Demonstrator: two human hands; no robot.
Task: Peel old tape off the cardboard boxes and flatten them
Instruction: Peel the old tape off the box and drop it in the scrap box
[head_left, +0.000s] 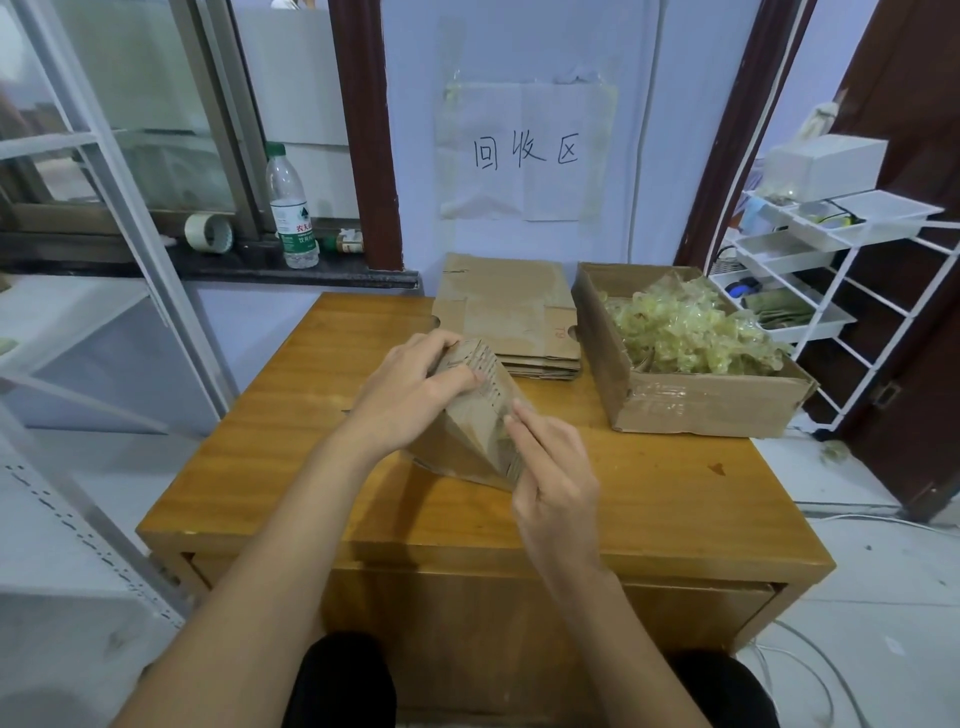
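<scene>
I am handling a matt, rough cardboard box (480, 415) on a glossy varnished wood tabletop (291, 426). Crinkled, shiny plastic tape scraps (691, 332) are glinting nearby.

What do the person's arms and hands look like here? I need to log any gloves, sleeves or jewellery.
Both arms are bare up to the picture's edge, with no sleeves in view. The left hand and right hand wear no gloves. No rings, watch, bands or markings show on the parts in view.

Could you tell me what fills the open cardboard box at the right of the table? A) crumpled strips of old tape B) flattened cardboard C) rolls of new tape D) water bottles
A: the open box holds a heap of crumpled yellowish tape; the flattened cardboard lies stacked beside it.
</scene>
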